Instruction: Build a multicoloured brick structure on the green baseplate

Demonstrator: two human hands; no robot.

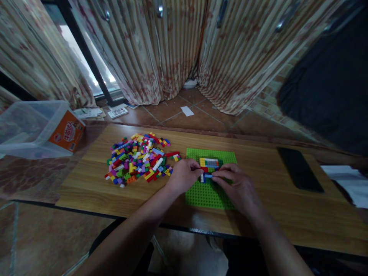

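Observation:
A green baseplate lies on the wooden table with a small multicoloured brick build on its far part. My left hand and my right hand meet over the plate, fingers pinched together on a small blue and white brick piece just below the build. A heap of loose coloured bricks lies left of the plate, close to my left hand.
A clear plastic tub with an orange label stands at the table's left end. A black phone lies on the right, white paper beyond it. Curtains, a window and a tiled floor lie behind the table.

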